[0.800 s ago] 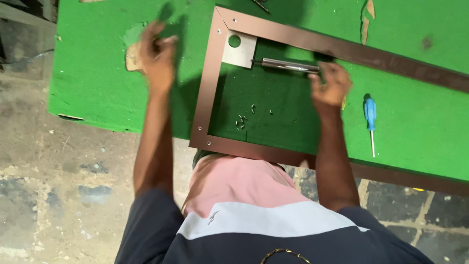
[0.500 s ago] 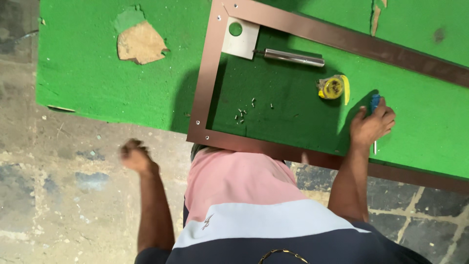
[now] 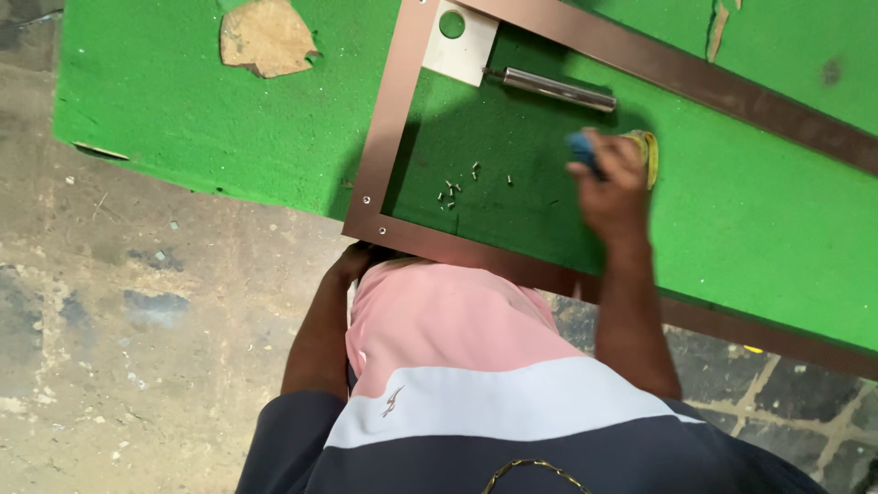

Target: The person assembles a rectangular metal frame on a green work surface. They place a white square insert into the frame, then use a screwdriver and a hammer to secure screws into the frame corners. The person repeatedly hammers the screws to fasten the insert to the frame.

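our right hand [image 3: 611, 187] was closed around the blue-handled screwdriver [image 3: 580, 148], over the green table [image 3: 183, 101] inside the brown frame [image 3: 389, 137], with the yellow tape measure [image 3: 646, 146] just at its 3 o'clock. our left hand [image 3: 352, 263] sat at the frame's near corner, at about 8 o'clock from the right; we could not tell its grip. the small screws [image 3: 455, 187] lay loose at 9 o'clock from the right hand, so we judged the fastening not yet done.

Right hand [image 3: 611, 178] clenched, left hand [image 3: 352, 263] lowered
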